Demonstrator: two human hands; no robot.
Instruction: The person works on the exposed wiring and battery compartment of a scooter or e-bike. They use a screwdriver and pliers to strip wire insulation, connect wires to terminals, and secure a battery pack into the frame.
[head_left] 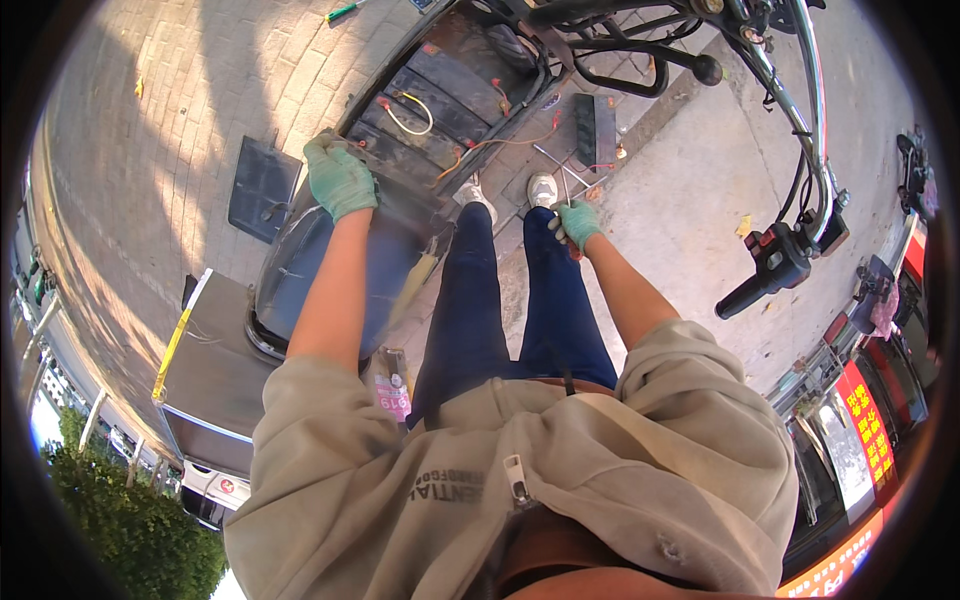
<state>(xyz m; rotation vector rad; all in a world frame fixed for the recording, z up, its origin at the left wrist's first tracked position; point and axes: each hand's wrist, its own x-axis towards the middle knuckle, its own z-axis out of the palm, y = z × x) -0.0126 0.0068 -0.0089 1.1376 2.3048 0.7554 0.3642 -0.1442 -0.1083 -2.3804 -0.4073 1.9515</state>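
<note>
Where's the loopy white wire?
In the head view, the white wire lies across the dark batteries, upper middle, above and right of the left hand.

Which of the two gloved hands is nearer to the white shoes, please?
The right hand, close to the right shoe; the left hand is farther off, beside the dark batteries.

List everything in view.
Batteries: at least three, black, in bay.
Wires: several, red, white, over batteries.
Loose block: one, black, right of bay.
Metal tool: one, silver, in right grip.
Flat panel: one, black, left.
Handled tool: one, green, top left.
Handlebar: one, chrome, upper right.
Seat: one, dark, left.
Box: one, brown, left.
Signs: several, red, lower right.
Foliage: uncounted, green, lower left.
Top: one, beige, bottom.
Trousers: one, blue, centre.
Shoes: two, whitish, centre.
Left grip: one, green-gloved, bay edge.
Right grip: one, green-gloved, near centre.
</note>
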